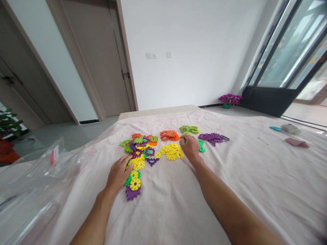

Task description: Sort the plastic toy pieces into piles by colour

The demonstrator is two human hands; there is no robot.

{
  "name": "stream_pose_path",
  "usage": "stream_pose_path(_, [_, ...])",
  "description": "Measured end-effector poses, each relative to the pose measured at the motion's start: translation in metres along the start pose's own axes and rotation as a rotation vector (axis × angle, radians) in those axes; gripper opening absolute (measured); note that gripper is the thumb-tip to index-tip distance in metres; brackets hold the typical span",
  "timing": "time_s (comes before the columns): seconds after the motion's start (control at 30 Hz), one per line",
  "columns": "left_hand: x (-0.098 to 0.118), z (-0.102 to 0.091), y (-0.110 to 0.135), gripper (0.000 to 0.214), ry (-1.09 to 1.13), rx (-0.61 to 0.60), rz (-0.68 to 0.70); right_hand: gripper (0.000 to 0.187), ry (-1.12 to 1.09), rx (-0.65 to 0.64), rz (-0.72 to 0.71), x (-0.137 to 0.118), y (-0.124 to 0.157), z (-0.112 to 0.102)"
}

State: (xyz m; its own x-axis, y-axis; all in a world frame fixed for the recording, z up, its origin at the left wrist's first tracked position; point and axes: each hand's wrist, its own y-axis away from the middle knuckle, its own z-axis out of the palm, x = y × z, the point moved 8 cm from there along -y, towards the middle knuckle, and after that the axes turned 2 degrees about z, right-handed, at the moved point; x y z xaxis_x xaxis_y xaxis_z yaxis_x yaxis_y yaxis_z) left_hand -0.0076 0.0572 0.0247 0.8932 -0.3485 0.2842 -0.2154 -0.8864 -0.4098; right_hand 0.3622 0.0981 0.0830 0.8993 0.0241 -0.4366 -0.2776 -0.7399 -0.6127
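Flat plastic snowflake-shaped pieces lie on a pale pink sheet [230,190]. A mixed heap [140,144] sits left of centre. Sorted groups lie around it: orange [169,135], light green [189,129], purple [213,137], yellow [171,151] and a few dark green ones [201,146]. My left hand [119,175] rests fingers down at the near edge of the mixed heap, touching yellow and green pieces [135,179]. My right hand [190,146] is curled over the dark green pieces, fingers pinched together; what they hold is hidden.
A clear plastic bag [33,183] lies at the left edge of the sheet. At the far right lie a teal object [276,129], a small white pack [290,128] and a pink card [296,142]. A door, a potted purple flower [230,99] and a glass sliding door stand behind.
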Motion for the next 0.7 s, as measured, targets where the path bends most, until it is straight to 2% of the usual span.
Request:
stream_pose_path(0.1, [0.001,-0.001,0.0,0.043,0.007,0.004,0.002,0.022,0.001,0.071,0.027,0.008,-0.002,-0.004])
stream_pose_path(0.17, [0.001,-0.001,0.0,0.043,0.009,0.004,0.002,0.024,-0.077,0.045,-0.026,0.0,0.001,0.001])
stream_pose_path(0.33, [-0.001,0.0,0.0,0.044,0.019,0.002,-0.005,0.024,-0.299,-0.227,-0.318,-0.06,0.03,0.024])
stream_pose_path(0.5, [0.0,-0.001,0.0,0.043,0.025,-0.007,-0.023,0.022,-0.312,-0.422,-0.586,-0.118,0.072,0.026])
stream_pose_path(0.6, [0.001,-0.001,0.0,0.044,0.013,-0.02,-0.027,0.021,-0.291,-0.502,-0.706,-0.136,0.091,0.027])
stream_pose_path(0.7, [0.003,-0.001,0.0,0.044,-0.013,-0.032,-0.024,0.02,-0.283,-0.546,-0.759,-0.141,0.1,0.032])
